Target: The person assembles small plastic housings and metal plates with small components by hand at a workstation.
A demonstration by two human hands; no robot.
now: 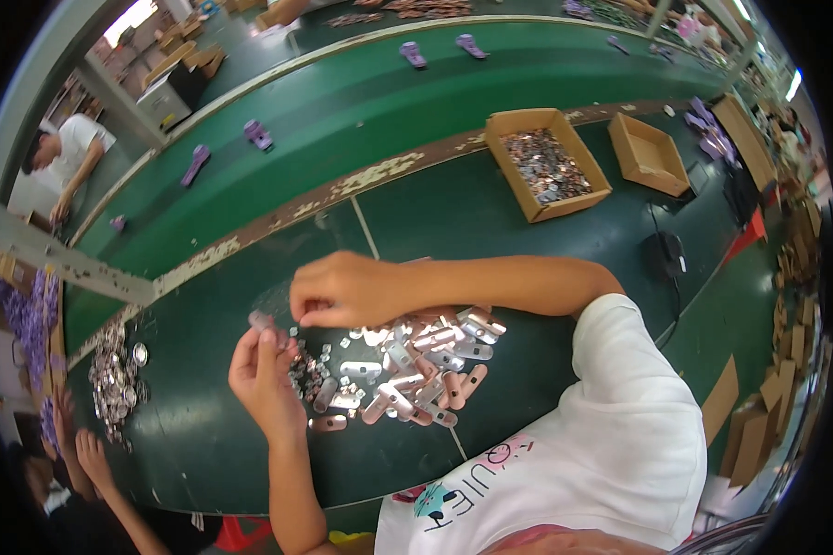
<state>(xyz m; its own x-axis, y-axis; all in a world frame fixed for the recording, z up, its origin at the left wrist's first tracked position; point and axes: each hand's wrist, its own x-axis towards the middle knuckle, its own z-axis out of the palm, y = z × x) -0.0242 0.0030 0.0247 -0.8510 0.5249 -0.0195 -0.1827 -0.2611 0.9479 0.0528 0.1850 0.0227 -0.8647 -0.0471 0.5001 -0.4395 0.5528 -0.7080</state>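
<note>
Between the thumb and fingers of my left hand (262, 372) is a small rounded pink metallic casing (260, 321), held up over the dark green table (222, 462). My right hand (352, 290) hovers just right of it, fingers curled inward; whether anything small is in them is hidden. Below that hand lie several tiny silvery square parts (311, 379). A heap of oblong casings (421, 370), silver and rose-pink, many with a dark square opening, spreads under my right forearm and partly behind it.
Shiny round metal parts (116, 384) are piled at the left, near another person's hands (93, 458). Beyond the table runs a green conveyor belt (342, 120) carrying purple pieces (258, 135). Far right stand a carton of small parts (518, 199), a second carton (648, 155) and a black adapter (665, 255).
</note>
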